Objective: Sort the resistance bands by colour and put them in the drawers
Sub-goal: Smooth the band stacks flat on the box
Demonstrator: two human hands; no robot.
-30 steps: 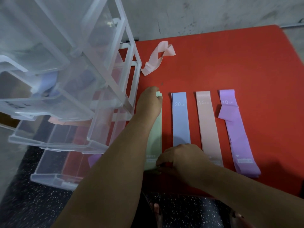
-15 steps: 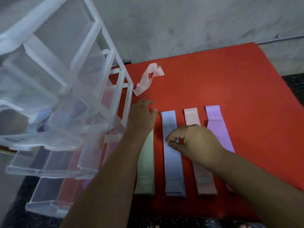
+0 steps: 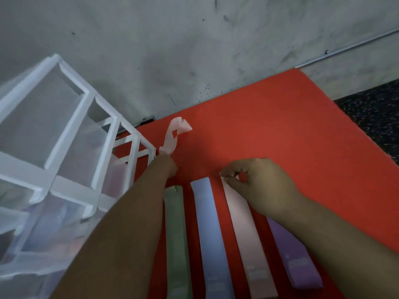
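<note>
Four resistance bands lie flat side by side on a red mat (image 3: 280, 126): green (image 3: 176, 234), blue (image 3: 210, 229), pink (image 3: 244, 229) and purple (image 3: 291, 255). A twisted pale pink band (image 3: 176, 132) lies farther back, beside the clear plastic drawer unit (image 3: 71, 117). My left hand (image 3: 165, 167) is curled at the near end of that twisted band and seems to grip it; its fingers are hidden. My right hand (image 3: 259, 186) pinches the far end of the flat pink band between thumb and forefinger, and my forearm covers the purple band's far half.
The drawer unit stands at the left with several drawers pulled out; blurred coloured bands show through their walls. A grey wall (image 3: 194, 50) runs behind the mat. Dark speckled floor (image 3: 371, 117) lies to the right of the mat.
My left hand left the green band's far end and reached back to the twisted pink band. My right hand moved from the blue band to the flat pink band's far end. The view tilted up.
</note>
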